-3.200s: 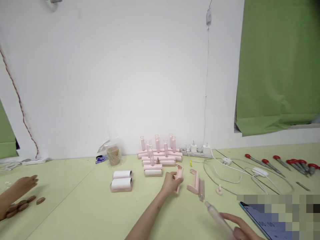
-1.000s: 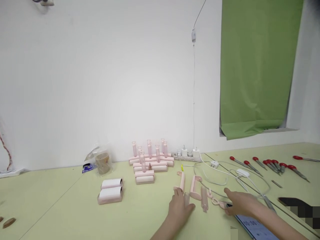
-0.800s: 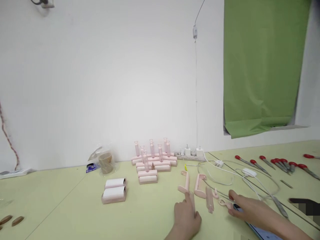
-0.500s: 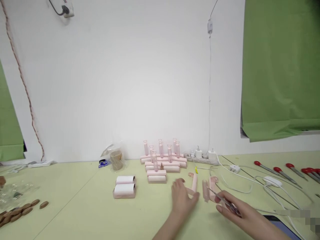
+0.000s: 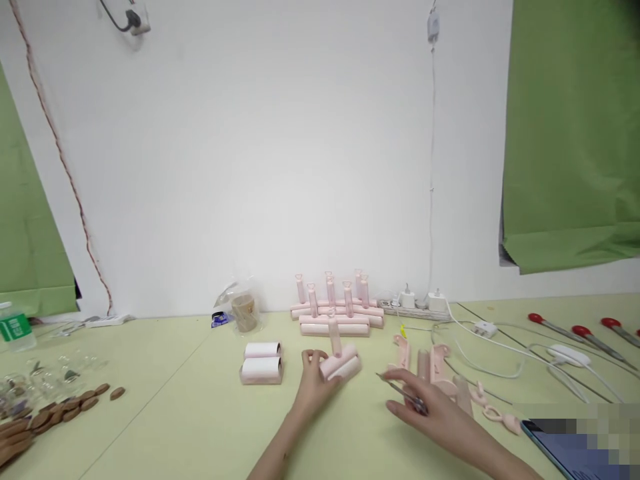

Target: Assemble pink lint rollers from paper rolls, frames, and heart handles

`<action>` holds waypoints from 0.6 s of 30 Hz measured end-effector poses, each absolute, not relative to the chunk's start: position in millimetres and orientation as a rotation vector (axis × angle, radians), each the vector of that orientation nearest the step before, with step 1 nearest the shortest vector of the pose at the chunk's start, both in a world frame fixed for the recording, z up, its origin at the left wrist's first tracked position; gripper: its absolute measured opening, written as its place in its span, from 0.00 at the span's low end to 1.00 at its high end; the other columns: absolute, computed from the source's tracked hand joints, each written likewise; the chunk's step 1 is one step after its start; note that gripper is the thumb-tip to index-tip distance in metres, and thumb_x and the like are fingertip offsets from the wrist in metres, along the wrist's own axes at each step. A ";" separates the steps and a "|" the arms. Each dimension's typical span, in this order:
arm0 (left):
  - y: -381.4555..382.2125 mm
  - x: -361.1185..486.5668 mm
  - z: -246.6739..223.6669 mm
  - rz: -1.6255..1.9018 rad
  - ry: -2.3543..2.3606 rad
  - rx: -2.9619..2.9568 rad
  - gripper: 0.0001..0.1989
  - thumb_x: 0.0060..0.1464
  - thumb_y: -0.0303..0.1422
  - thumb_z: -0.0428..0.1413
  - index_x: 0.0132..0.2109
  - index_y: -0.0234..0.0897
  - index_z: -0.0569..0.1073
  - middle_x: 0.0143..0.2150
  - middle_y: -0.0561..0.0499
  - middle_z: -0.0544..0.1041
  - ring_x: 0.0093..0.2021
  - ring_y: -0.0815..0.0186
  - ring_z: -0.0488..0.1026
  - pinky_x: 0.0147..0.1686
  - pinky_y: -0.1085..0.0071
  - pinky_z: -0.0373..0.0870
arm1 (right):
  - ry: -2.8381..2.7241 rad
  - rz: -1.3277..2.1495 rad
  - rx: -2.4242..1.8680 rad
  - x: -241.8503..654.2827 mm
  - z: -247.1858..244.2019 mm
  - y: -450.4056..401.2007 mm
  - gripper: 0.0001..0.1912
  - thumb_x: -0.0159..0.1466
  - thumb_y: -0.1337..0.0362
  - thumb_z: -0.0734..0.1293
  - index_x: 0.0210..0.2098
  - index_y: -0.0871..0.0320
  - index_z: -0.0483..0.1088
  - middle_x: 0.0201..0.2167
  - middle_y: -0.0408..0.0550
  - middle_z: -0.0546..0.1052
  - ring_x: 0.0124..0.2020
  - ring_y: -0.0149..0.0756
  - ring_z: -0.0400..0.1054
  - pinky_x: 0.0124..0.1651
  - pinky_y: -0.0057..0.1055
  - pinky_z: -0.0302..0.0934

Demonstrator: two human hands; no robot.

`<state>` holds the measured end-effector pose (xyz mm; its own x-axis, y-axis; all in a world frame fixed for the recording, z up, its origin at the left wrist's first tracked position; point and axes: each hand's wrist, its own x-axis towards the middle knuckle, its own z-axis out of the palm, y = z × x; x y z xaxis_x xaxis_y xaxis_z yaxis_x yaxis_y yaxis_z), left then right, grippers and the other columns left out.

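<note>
My left hand has its fingers closed around the left end of a pink lint roller. That roller sits slanted on the table with its clear handle upright. My right hand grips a slim pointed metal tool, its tip turned left; its kind cannot be made out. Beyond the right hand lie loose pink plastic parts: a bracket, a translucent tube and small ring pieces. My right hand partly hides some of them. Behind the left hand stand several lint rollers in rows.
Two white paper rolls in pink trays lie to the left. A bagged tape roll stands near the wall. White cables and a power strip are at right, with red-ended tools and a phone.
My left hand has gone from the loose pink parts to the front lint roller, which now stands slanted and nearer me. My right hand still holds the metal tool. The view has shifted slightly.
</note>
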<state>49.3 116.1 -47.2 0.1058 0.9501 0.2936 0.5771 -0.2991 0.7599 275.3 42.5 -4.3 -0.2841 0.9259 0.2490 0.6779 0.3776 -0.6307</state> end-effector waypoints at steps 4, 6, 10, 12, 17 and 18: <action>88.6 50.9 -54.4 1.003 1.199 1.901 0.22 0.42 0.30 0.55 0.46 0.38 0.59 0.44 0.49 0.64 0.45 0.65 0.64 0.44 0.72 0.61 | -1.975 0.460 -1.357 239.9 -6.3 67.0 0.31 0.52 0.51 0.64 0.53 0.52 0.55 0.19 0.34 0.63 0.20 0.31 0.62 0.23 0.24 0.54; 86.0 49.4 -56.5 0.990 1.050 1.825 0.26 0.41 0.31 0.57 0.48 0.38 0.56 0.46 0.48 0.65 0.45 0.64 0.65 0.45 0.71 0.61 | -1.936 0.403 -1.363 227.4 -4.8 75.6 0.23 0.53 0.51 0.62 0.46 0.52 0.60 0.19 0.35 0.64 0.20 0.31 0.63 0.22 0.24 0.53; 98.7 43.3 -59.9 1.003 0.960 1.735 0.27 0.40 0.32 0.59 0.47 0.36 0.57 0.47 0.44 0.66 0.46 0.61 0.65 0.47 0.66 0.61 | -1.873 0.332 -1.356 222.9 1.6 77.5 0.13 0.59 0.52 0.56 0.34 0.54 0.62 0.21 0.39 0.68 0.22 0.32 0.65 0.26 0.26 0.57; 107.8 38.1 -58.2 1.030 0.977 1.726 0.29 0.41 0.33 0.58 0.49 0.35 0.55 0.49 0.42 0.65 0.49 0.60 0.63 0.50 0.64 0.57 | -1.859 0.255 -1.296 230.7 3.2 71.3 0.12 0.59 0.53 0.57 0.33 0.54 0.63 0.26 0.42 0.72 0.23 0.33 0.66 0.27 0.28 0.59; 107.5 28.9 -35.0 1.352 1.182 1.562 0.34 0.40 0.41 0.56 0.53 0.37 0.52 0.55 0.42 0.57 0.58 0.57 0.50 0.56 0.61 0.45 | -1.948 -0.057 -0.980 253.2 -6.1 44.6 0.11 0.60 0.60 0.57 0.40 0.54 0.65 0.32 0.47 0.76 0.28 0.34 0.70 0.28 0.27 0.62; 101.7 29.8 -29.1 1.347 1.178 1.514 0.31 0.43 0.45 0.53 0.52 0.37 0.56 0.52 0.42 0.62 0.55 0.56 0.56 0.54 0.60 0.50 | -2.007 -0.085 -0.931 254.6 -9.6 39.0 0.09 0.59 0.61 0.58 0.38 0.52 0.67 0.29 0.44 0.76 0.25 0.33 0.69 0.26 0.26 0.61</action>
<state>29.8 101.7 -29.1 0.0103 0.9627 0.2705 0.1404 -0.2692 0.9528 254.6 39.0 -9.6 -0.3167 0.5792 0.7512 0.6407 0.7146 -0.2808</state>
